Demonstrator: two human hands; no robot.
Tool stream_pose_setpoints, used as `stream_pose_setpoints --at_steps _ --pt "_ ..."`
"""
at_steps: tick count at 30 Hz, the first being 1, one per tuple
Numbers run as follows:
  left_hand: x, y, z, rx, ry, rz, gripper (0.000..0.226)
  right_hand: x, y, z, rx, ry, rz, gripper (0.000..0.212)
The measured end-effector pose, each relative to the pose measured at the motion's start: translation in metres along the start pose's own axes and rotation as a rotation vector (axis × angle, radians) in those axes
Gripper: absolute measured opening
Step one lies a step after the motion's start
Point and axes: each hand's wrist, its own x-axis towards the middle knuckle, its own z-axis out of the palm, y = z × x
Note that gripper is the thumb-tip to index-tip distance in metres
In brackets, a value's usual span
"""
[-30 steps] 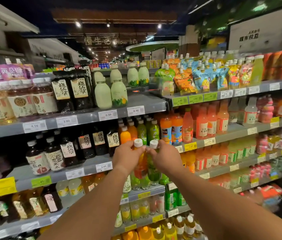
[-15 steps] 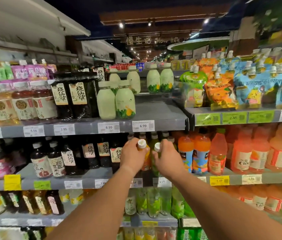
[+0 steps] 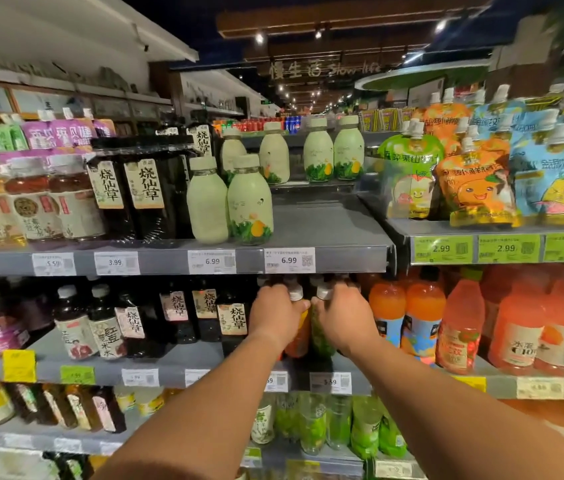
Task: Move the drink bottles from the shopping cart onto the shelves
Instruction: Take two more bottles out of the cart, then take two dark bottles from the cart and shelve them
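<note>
While both arms are stretched toward the middle shelf [image 3: 176, 370], an orange bottle [image 3: 298, 336] is gripped by the left hand [image 3: 275, 315] and a green bottle [image 3: 322, 336] by the right hand [image 3: 344, 318], the fingers being curled round the necks just under the white caps. Both bottles are held upright, side by side and almost touching, over the front edge of that shelf; whether their bases rest on it cannot be told. Dark bottles [image 3: 233, 322] are ranked just to the left, orange juice bottles [image 3: 422, 317] just to the right, so that only a narrow gap is left between them. Overhead, the upper shelf [image 3: 329, 259] with its 6.99 price tags [image 3: 289, 260] hangs close above the caps. Pale green bottles [image 3: 249, 200] are stood on that shelf, and fruit pouches [image 3: 474, 181] are seen farther right. Compared with half a second earlier, the hands are found deeper in under the upper shelf, and the shelving is seen from nearer.
</note>
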Motion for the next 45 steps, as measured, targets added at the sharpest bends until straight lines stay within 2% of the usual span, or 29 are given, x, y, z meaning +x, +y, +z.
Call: stream_pose_setpoints --at_steps 5,9,11,19,23,27,31,35,40,45 --pt "0.003 0.000 0.008 0.100 0.011 0.041 0.030 0.007 0.007 0.008 -0.059 -0.068 -0.015 0.033" --pt "0.005 0.002 0.011 0.130 0.005 0.076 0.021 0.009 0.003 0.013 -0.067 -0.094 -0.053 0.016" --pt "0.007 0.003 0.010 0.155 -0.020 0.102 0.017 0.010 0.001 0.016 -0.082 -0.096 -0.066 0.018" --pt "0.013 0.001 0.007 0.160 -0.072 0.107 0.018 0.017 0.004 0.019 -0.211 -0.128 -0.094 0.013" --pt "0.007 0.000 0.009 0.176 -0.055 0.123 0.015 0.014 0.002 0.016 -0.195 -0.113 -0.109 0.017" --pt "-0.004 -0.003 0.006 0.193 0.043 0.212 0.026 0.004 -0.005 0.007 -0.193 -0.004 -0.180 0.035" --pt "-0.019 -0.005 -0.002 0.137 0.146 0.288 0.025 -0.009 -0.002 -0.003 -0.249 0.009 -0.219 0.042" --pt "-0.037 -0.016 -0.014 0.081 0.192 0.245 0.036 -0.026 0.000 -0.013 -0.274 0.062 -0.268 0.040" --pt "-0.063 -0.045 -0.035 0.125 0.158 0.092 0.033 -0.061 -0.018 -0.009 -0.219 -0.033 -0.295 0.034" --pt "-0.101 -0.099 -0.077 0.178 0.180 -0.016 0.028 -0.095 -0.075 0.021 -0.184 -0.104 -0.357 0.033"
